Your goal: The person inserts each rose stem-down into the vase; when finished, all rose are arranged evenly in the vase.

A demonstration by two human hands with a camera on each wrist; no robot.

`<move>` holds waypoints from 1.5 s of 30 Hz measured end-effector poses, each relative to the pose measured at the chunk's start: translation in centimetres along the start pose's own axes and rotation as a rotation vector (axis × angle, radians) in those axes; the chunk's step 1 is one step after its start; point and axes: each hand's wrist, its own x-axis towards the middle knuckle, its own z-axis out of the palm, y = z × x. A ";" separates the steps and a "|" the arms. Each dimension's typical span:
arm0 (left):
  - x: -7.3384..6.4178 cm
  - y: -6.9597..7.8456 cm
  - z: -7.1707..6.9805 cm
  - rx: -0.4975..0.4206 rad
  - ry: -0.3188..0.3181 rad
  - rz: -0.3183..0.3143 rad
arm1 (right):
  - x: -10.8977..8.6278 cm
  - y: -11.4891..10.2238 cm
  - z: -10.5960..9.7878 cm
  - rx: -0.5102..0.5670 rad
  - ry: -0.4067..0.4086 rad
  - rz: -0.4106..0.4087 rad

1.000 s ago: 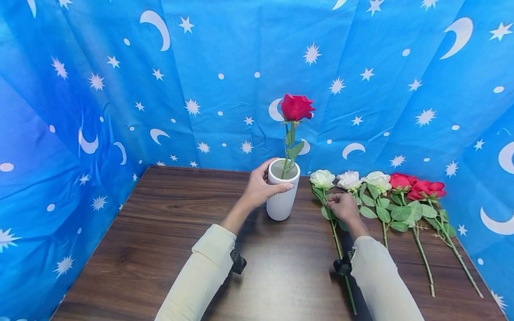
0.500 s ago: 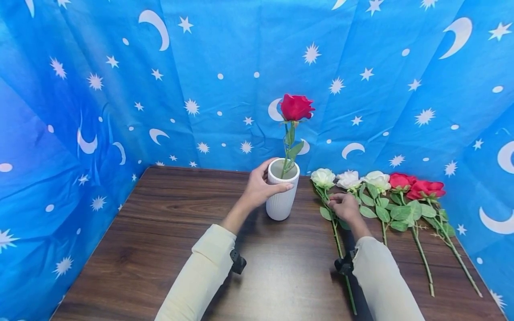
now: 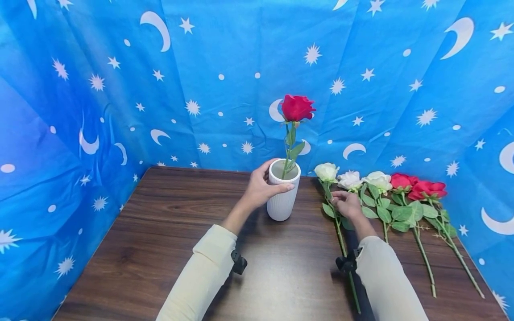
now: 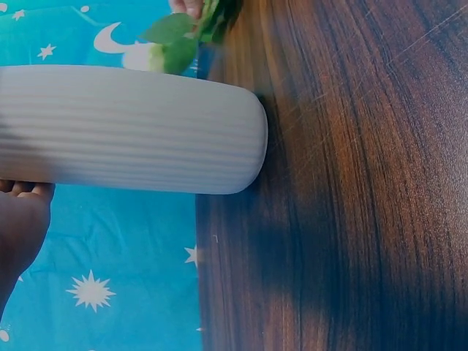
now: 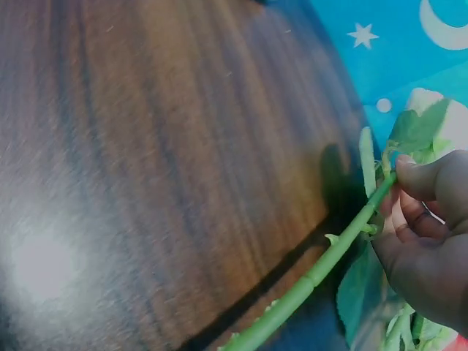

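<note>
A white ribbed vase (image 3: 282, 200) stands upright near the table's back edge, one red rose (image 3: 297, 108) leaning in it. My left hand (image 3: 260, 186) grips the vase near its rim, thumb across the front; the left wrist view shows the vase's ribbed side (image 4: 139, 128) and base on the wood. To the right, my right hand (image 3: 348, 206) pinches the stem of a white rose (image 3: 326, 172) just below the bloom. In the right wrist view, thumb and fingers close on the green stem (image 5: 322, 267), whose shadow falls on the table beside it.
Right of my right hand lie two more white roses (image 3: 378, 182) and two red roses (image 3: 426, 189), stems toward me. Behind the dark wood table (image 3: 160, 214) hangs a blue cloth (image 3: 225, 40) with moons and stars.
My right hand has shifted slightly right, and the white rose's bloom has risen and tilted upward off its earlier spot. The left hand and vase stay in place.
</note>
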 end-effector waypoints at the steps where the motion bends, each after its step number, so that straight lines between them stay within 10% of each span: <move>1: 0.0 0.0 0.0 0.001 0.000 -0.001 | 0.0 -0.2 -0.1 0.022 0.003 0.003; 10: -0.1 0.0 0.0 0.005 0.000 -0.007 | 0.2 -2.6 -1.1 0.218 0.005 -0.005; 45: 0.1 -0.2 0.0 -0.003 0.005 0.006 | -1.2 -10.2 -4.9 0.432 0.055 -0.204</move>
